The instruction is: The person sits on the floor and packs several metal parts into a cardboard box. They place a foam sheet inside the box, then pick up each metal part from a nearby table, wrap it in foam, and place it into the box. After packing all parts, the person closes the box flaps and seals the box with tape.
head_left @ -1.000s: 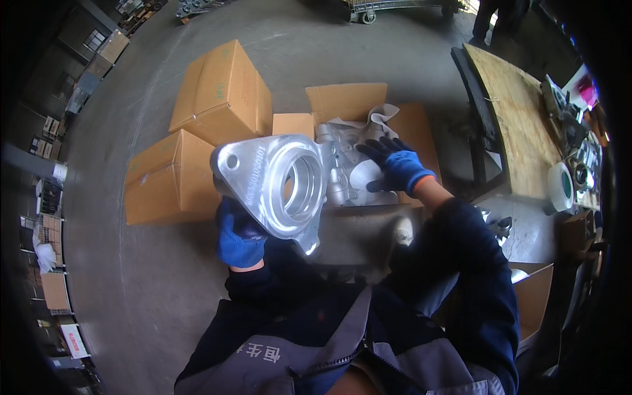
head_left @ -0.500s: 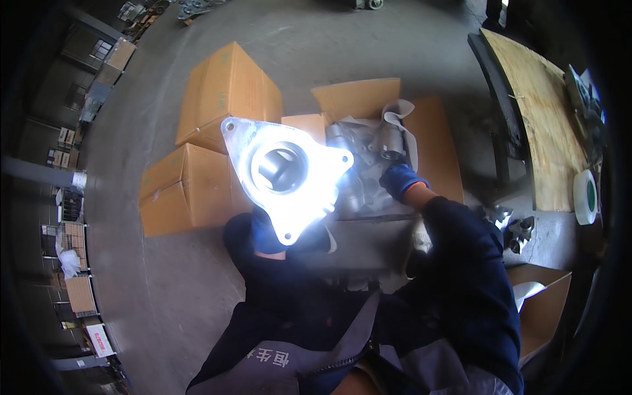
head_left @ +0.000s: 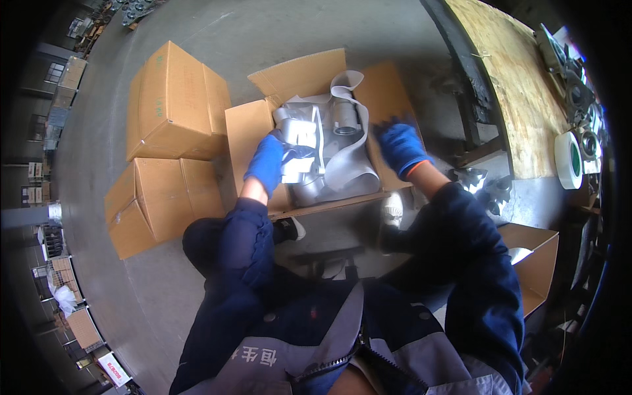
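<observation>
My left hand (head_left: 265, 166), in a blue glove, is closed on a shiny metal flanged casting (head_left: 301, 141) at the left side of an open cardboard box (head_left: 250, 136). The casting is held tilted, its flange edge-on and bright with glare. Inside the box, another cylindrical metal casting (head_left: 344, 118) lies beside a curled grey foam sheet (head_left: 355, 172). At the box's right flap, my gloved right hand (head_left: 403, 150) has its fingers stretched out, somewhat blurred, with nothing seen in them.
Two closed cardboard boxes (head_left: 178, 92) stand at the left. A plywood-topped bench (head_left: 510, 79) with a roll of white tape (head_left: 567, 160) is at the right. Metal castings (head_left: 484, 187) lie below it, near another open box (head_left: 536, 270). My shoe (head_left: 392, 209) is just before the box.
My left hand has lowered the casting from close to the view into the box area and turned it edge-on. My right hand has come out of the box to its right flap. The view has shifted.
</observation>
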The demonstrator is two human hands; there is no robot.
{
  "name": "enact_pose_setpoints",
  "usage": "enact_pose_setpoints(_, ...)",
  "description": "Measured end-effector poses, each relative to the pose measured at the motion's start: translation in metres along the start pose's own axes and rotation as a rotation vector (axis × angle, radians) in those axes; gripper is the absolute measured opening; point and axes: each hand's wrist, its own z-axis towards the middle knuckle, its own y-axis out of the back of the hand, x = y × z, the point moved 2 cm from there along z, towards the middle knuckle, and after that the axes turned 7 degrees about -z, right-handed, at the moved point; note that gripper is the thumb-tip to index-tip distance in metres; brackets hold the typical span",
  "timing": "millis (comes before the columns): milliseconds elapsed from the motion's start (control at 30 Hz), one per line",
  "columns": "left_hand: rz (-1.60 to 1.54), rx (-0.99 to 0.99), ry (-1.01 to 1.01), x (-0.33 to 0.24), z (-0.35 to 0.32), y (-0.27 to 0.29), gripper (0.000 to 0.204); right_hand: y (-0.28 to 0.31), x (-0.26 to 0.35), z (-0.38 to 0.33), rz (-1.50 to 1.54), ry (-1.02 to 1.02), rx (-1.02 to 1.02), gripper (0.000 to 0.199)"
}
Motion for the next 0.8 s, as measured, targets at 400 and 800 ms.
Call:
enact_pose_setpoints(400,1.021,-0.163,0.097,0.007,0.023,-0.044,0.057,-0.039,0.014,0.011,-0.007,0.313,-0.101,0.018)
enact_pose_setpoints(800,1.055,-0.304,-0.025,0.086,0.074,-0.138,0.043,-0.044,-0.028,0.009,0.168,0.214,-0.060,0.019)
